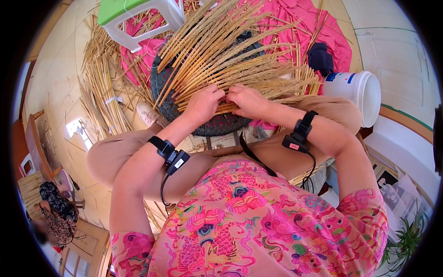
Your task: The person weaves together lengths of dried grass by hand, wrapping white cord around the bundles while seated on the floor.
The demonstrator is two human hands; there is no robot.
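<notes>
Stalks, straw-gold, slender and feathery-tipped, are best laid flush in 1 layer, apparently pinched by bare left hand and bare right hand.

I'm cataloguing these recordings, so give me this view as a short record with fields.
Left hand: fingers bent among the stalks; exact grip unclear
Right hand: close beside it, fingers bent; exact grip unclear
Material: dried stalks with feathery seed heads, fanned out
Beneath: dark round support
Floor, left: banded stalk bundle
Beyond: pink cloth, green-topped white stool
Right side: white bucket
</notes>
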